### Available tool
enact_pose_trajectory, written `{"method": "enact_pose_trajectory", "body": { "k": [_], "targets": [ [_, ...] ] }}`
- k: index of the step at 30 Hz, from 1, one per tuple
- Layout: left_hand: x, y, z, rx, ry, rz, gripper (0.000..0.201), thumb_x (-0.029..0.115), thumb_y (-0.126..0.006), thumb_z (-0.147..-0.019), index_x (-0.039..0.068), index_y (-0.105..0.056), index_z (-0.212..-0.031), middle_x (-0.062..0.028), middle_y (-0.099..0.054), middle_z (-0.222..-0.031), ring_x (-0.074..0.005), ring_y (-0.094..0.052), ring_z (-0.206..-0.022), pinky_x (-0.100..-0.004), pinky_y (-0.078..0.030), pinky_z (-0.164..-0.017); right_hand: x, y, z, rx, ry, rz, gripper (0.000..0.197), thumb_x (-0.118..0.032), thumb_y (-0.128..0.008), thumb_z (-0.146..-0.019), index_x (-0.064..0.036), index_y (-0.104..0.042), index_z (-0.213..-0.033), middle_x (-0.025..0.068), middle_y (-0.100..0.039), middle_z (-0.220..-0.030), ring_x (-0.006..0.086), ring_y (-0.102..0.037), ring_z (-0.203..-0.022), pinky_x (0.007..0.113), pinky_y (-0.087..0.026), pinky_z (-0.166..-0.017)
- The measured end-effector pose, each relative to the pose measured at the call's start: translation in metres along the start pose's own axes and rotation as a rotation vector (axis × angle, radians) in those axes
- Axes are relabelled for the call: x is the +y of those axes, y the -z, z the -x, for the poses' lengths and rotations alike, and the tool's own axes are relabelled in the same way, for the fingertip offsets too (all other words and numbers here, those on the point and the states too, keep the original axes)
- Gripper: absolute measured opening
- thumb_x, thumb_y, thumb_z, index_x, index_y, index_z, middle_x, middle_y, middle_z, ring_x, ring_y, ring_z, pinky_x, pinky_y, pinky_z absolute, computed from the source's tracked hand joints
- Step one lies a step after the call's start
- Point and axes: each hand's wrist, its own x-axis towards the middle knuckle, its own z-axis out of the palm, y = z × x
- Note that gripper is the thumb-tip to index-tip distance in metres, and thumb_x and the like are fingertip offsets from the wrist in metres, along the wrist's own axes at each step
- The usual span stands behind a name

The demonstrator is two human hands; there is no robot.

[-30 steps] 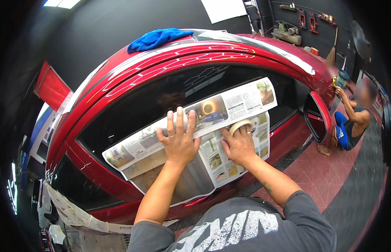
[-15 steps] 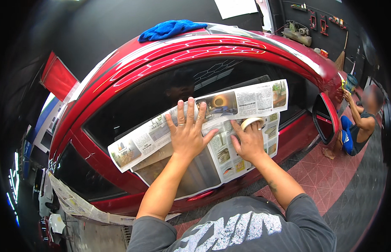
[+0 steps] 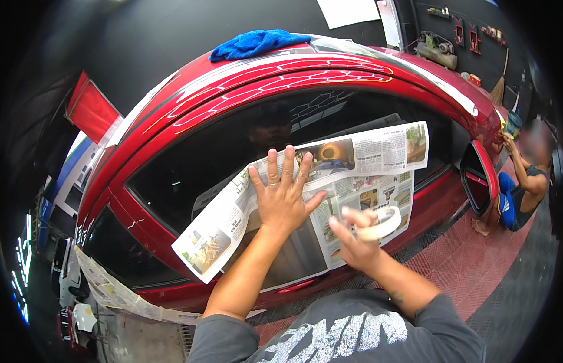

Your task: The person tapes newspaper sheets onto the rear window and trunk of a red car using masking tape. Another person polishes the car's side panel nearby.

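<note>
The left hand (image 3: 281, 204) lay flat, fingers spread, seemingly so the newspaper (image 3: 387, 148) under them wouldn't slip off the car (image 3: 142, 237). The tape roll (image 3: 378, 232) was at the right hand (image 3: 359, 247), maybe to be handy; blurry fingers hid their grip.

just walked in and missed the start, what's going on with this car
A person's left hand lies spread on newspaper against the side of a red car, covering part of its dark window. The right hand, blurred, holds a roll of tape in front of the newspaper. A blue cloth lies on top of the car. Another person is low down beyond the side mirror.
</note>
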Motion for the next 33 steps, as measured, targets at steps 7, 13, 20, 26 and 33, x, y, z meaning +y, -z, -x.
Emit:
{"method": "enact_pose_trajectory", "body": {
  "k": [7, 13, 20, 26, 33],
  "targets": [
    [0.003, 0.003, -0.003, -0.03, 0.018, -0.153, 0.109, 0.083, -0.068, -0.09, 0.035, -0.033, -0.181, -0.0099, -0.016, -0.192, -0.0423, -0.005, -0.177, -0.0792, 0.003, -0.133, 0.03, -0.052, -0.097, -0.068, -0.097, 0.367, 0.082, -0.073, -0.065, -0.102, -0.0285, -0.056, -0.17, 0.026, -0.032, -0.183, 0.0407, -0.047, -0.145, 0.057, -0.038, -0.116],
    [-0.001, 0.0, -0.002, 0.071, 0.006, -0.04, 0.111, 0.08, -0.075, -0.086, 0.033, -0.038, -0.18, -0.0103, -0.019, -0.192, -0.0395, -0.008, -0.177, -0.0731, 0.004, -0.137, 0.056, -0.055, -0.1, -0.052, -0.118, 0.405, 0.086, -0.076, -0.065, -0.099, -0.0376, -0.049, -0.174, 0.0229, -0.029, -0.185, 0.041, -0.045, -0.148, 0.056, -0.039, -0.114],
    [0.002, 0.004, -0.001, 0.061, -0.011, -0.059, 0.117, 0.085, -0.073, -0.087, 0.033, -0.03, -0.182, -0.0101, -0.016, -0.192, -0.0389, -0.007, -0.178, -0.072, 0.005, -0.138, 0.153, 0.002, -0.085, 0.083, -0.237, 0.654, 0.085, -0.078, -0.057, -0.104, -0.0328, -0.048, -0.176, 0.0296, -0.026, -0.185, 0.0502, -0.051, -0.143, 0.063, -0.042, -0.115],
    [-0.002, 0.001, 0.004, 0.056, -0.006, 0.005, 0.119, 0.084, -0.076, -0.086, 0.028, -0.033, -0.182, -0.0129, -0.02, -0.191, -0.0394, -0.008, -0.177, -0.0703, 0.003, -0.138, 0.205, 0.028, -0.078, 0.006, -0.402, 0.762, 0.083, -0.068, -0.064, -0.105, -0.0281, -0.047, -0.176, 0.031, -0.021, -0.186, 0.0557, -0.044, -0.15, 0.065, -0.036, -0.126],
    [-0.029, 0.02, 0.02, 0.027, 0.182, -0.01, 0.12, 0.085, -0.064, -0.095, 0.012, -0.027, -0.182, -0.0162, -0.017, -0.191, -0.0388, -0.006, -0.178, -0.0663, 0.001, -0.139, 0.219, 0.03, -0.076, 0.068, -0.387, 0.712, 0.087, -0.068, -0.058, -0.108, -0.0254, -0.036, -0.181, 0.0287, -0.018, -0.188, 0.0544, -0.033, -0.165, 0.065, -0.028, -0.132]
  ]
}}
